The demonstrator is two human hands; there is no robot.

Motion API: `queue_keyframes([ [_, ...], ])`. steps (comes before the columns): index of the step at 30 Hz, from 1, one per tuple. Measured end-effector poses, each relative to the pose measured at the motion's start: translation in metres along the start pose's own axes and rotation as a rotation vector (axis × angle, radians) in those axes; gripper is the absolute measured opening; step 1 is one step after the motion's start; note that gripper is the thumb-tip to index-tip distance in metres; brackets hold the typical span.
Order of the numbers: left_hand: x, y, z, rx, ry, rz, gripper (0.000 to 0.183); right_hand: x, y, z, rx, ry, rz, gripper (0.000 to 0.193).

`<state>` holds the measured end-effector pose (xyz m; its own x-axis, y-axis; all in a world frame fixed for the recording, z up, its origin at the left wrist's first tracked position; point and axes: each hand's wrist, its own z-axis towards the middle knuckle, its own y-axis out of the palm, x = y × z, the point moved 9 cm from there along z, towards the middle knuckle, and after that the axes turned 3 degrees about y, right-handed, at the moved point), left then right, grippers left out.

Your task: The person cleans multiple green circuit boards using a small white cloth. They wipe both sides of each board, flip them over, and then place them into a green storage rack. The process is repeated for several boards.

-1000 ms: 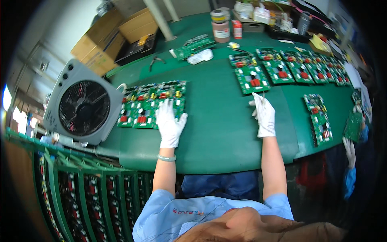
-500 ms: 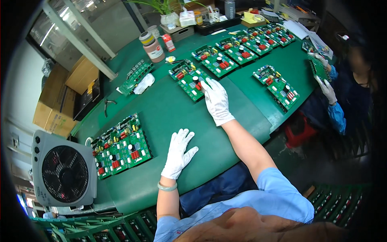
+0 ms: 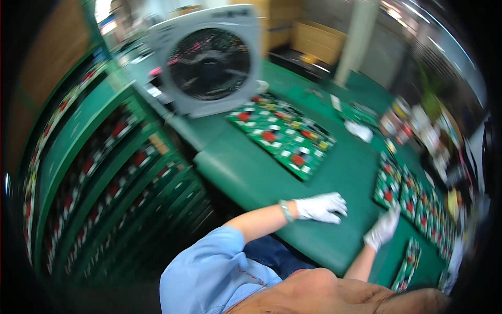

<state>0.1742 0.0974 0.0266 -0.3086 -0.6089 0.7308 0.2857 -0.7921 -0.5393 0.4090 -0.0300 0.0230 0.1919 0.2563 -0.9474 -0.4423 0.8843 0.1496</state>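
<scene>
My left hand, in a white glove, hovers over or rests on the green mat. Its fingers are slightly bent and apart, holding nothing. Farther right is my right hand, also gloved, with fingers stretched toward the near edge of a green circuit board. Blur hides whether the fingertips touch that board. Beyond my left hand lies a group of circuit boards side by side, carrying red, white and yellow parts.
A grey box fan stands at the far left of the table. A green rack full of boards is at my left. More boards line the right side, with a single board nearer me. A white cloth and a bottle lie beyond.
The view has swung left, bringing the rack and fan in. My right hand has drawn back from on top of the board to its near edge. My left hand stays over the mat.
</scene>
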Motion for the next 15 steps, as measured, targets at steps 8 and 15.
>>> queue_keyframes([
  [8, -0.012, 0.013, 0.001, 0.090, -0.008, -0.046, 0.038, 0.020, -0.115, 0.007, -0.214, 0.104, -1.558, 0.058],
  [15, 0.025, -0.040, -0.039, 0.174, -0.334, -0.484, 0.044, -0.107, -0.240, 0.015, 0.347, -0.722, -1.720, 0.051],
])
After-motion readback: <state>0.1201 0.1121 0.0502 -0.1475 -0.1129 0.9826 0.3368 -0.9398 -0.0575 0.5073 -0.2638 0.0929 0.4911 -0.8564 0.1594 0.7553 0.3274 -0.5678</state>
